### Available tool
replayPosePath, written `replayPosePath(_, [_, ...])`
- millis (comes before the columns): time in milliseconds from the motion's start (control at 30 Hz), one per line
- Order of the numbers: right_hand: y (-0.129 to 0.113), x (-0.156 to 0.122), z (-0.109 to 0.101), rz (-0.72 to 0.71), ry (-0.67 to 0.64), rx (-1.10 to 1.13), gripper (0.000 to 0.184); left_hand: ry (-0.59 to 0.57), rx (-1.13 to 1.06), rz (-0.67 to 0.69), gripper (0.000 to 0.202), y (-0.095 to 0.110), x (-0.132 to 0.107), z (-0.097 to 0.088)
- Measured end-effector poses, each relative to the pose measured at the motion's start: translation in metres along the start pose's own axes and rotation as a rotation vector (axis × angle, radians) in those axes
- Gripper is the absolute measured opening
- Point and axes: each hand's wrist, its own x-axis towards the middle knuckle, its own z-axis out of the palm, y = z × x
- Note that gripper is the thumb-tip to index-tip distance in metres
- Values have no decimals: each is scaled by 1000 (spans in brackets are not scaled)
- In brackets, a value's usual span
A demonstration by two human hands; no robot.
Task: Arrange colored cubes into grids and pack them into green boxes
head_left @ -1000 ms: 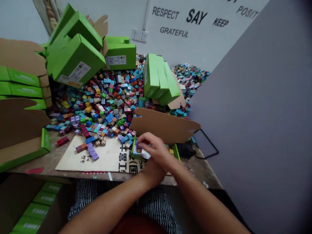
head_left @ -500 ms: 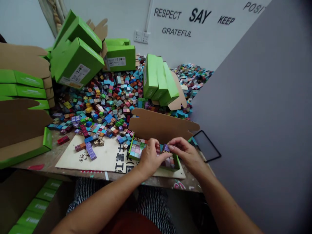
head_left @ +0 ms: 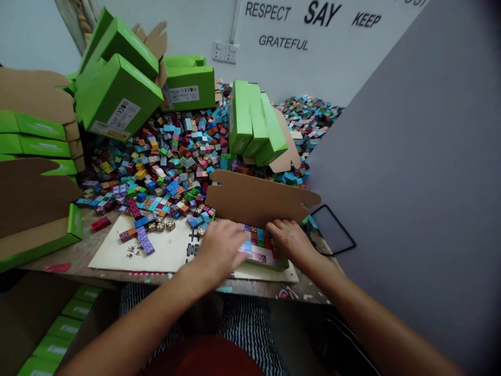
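Note:
A shallow green box packed with small multicoloured cubes sits at the near right of the table, a brown cardboard flap rising behind it. My left hand lies palm down over the box's left end, with the fingers partly blurred. My right hand rests at the box's right end, its fingers curled near the rim. Neither hand shows a loose cube. To the left lies a cream printed sheet, with several cubes and short cube rows on it. Behind the flap spreads a large heap of cubes.
Green boxes with cardboard flaps are piled at the back, and more stand at the left. A grey partition rises at the right, with a black wire loop near it. An open carton sits below the table's near edge.
The hands have parted: the left moved down and left over the box, and the right moved to its right end. The cube pinched earlier no longer shows. The view tilted slightly.

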Motion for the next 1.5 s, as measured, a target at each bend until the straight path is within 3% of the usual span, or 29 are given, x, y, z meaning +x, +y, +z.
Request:
replayPosePath(33, [-4, 2, -2, -2, -21, -26, 18, -117, -48, 103, 20, 7, 2, 13])
replayPosePath(100, [-10, 5, -5, -7, -58, -38, 19, -242, -68, 145, 13, 17, 3, 39])
replayPosePath(200, [-15, 4, -5, -23, -88, -28, 19, -234, -39, 80, 11, 19, -1, 63])
replayPosePath(300, [-20, -8, 4, -17, -92, -7, 21, -218, -31, 68, 11, 16, -4, 67])
replayPosePath(500, [-18, -24, 23, 131, -20, 53, 37, -180, -5, 94, 11, 15, -6, 65])
replayPosePath(600, [-12, -15, 21, 166, -5, 77, 34, -113, 56, 95, 13, 8, -16, 57])
replayPosePath(700, [-20, 2, 7, 82, 103, 231, 31, -16, 82, 31, 20, -7, -37, 38])
replayPosePath(800, [-56, 31, -12, -117, 211, 498, 30, 121, 98, -136, 28, -36, -69, 9])
replayPosePath(900, [-106, 73, -27, -283, 251, 631, 31, 230, 186, -449, 31, -77, -101, -23])
replayPosePath(967, [-136, 105, -33, -307, 215, 608, 38, 190, 245, -663, 39, -107, -116, -42])
replayPosePath(1033, [-160, 135, -36, -252, 100, 527, 54, 71, 245, -779, 54, -132, -121, -53])
replayPosePath(1100, [-178, 157, -37, -180, -24, 452, 69, -46, 217, -791, 66, -150, -118, -55])
replayPosePath(1167, [-192, 169, -39, -209, -58, 410, 71, -100, 206, -774, 70, -160, -108, -49])
replayPosePath(1267, [-205, 169, -39, -361, 54, 381, 53, -86, 201, -766, 64, -165, -92, -37])
replayPosePath(1367, [-213, 155, -36, -349, 122, 362, 35, -67, 170, -716, 50, -161, -86, -35])
replayPosePath(1500, [-212, 133, -26, -375, 183, 367, 33, -21, 121, -505, 30, -147, -97, -40])
